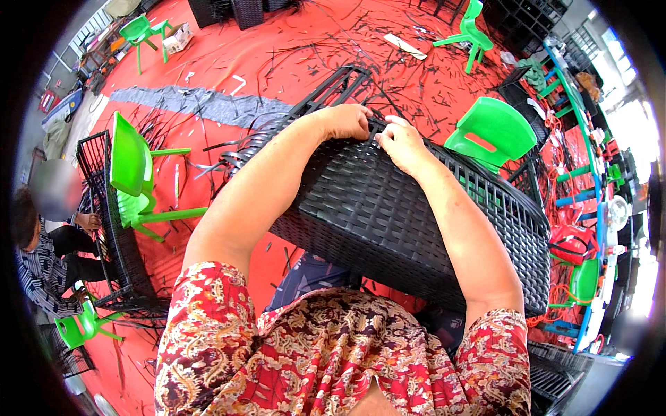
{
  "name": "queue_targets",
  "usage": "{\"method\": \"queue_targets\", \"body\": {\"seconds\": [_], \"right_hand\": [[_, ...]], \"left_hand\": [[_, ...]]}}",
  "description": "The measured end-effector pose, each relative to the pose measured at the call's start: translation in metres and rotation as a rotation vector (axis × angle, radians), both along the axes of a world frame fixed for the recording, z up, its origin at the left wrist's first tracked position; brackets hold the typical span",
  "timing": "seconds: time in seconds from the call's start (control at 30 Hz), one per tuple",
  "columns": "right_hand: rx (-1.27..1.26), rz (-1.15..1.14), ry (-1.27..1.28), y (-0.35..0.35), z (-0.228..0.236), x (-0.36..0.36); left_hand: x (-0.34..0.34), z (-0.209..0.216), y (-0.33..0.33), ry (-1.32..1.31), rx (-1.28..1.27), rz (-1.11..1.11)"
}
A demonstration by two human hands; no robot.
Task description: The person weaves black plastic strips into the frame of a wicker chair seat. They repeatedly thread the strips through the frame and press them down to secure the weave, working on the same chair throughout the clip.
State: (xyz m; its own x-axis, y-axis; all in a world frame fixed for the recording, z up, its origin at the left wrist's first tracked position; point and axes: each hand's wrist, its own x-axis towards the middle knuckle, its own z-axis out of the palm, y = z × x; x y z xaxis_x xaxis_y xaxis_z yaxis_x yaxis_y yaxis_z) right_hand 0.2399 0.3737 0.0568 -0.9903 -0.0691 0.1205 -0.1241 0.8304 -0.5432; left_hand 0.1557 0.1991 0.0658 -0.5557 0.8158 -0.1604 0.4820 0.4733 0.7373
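Observation:
A large black wicker furniture piece (361, 177) lies across my lap, its flat strips woven tightly over most of it. At its far left, an open frame (340, 87) and loose strip ends stick out. My left hand (345, 121) is closed over the far edge of the weave, fingers curled down. Close to it on the right, my right hand (404, 144) is closed in a pinch at the same edge, with its index finger bent. Whatever thin strip may be between those fingertips is too small to make out.
Green plastic chairs stand left (132, 166), right (491, 132) and far right (474, 35). Black strip scraps litter the red floor (277, 62), with a grey cloth strip (201, 104) across it. At left, another person (52, 256) sits by a black woven frame (118, 222). A red bag (573, 243) lies right.

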Motion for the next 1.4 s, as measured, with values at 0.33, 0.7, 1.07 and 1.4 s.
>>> {"method": "queue_targets", "body": {"seconds": [0.33,0.7,1.07,1.4], "right_hand": [[-0.223,0.187,-0.164,-0.023,0.018,-0.032],[-0.202,0.138,-0.251,-0.034,0.014,-0.026],[-0.140,0.212,0.017,-0.042,0.014,-0.047],[-0.380,0.127,-0.290,-0.070,0.000,-0.060]], "left_hand": [[-0.022,0.022,-0.039,-0.094,0.086,0.242],[-0.019,0.008,-0.043,0.175,-0.382,0.083],[-0.047,0.009,-0.054,0.133,-0.035,0.140],[-0.034,0.011,-0.091,0.364,-0.241,0.267]]}}
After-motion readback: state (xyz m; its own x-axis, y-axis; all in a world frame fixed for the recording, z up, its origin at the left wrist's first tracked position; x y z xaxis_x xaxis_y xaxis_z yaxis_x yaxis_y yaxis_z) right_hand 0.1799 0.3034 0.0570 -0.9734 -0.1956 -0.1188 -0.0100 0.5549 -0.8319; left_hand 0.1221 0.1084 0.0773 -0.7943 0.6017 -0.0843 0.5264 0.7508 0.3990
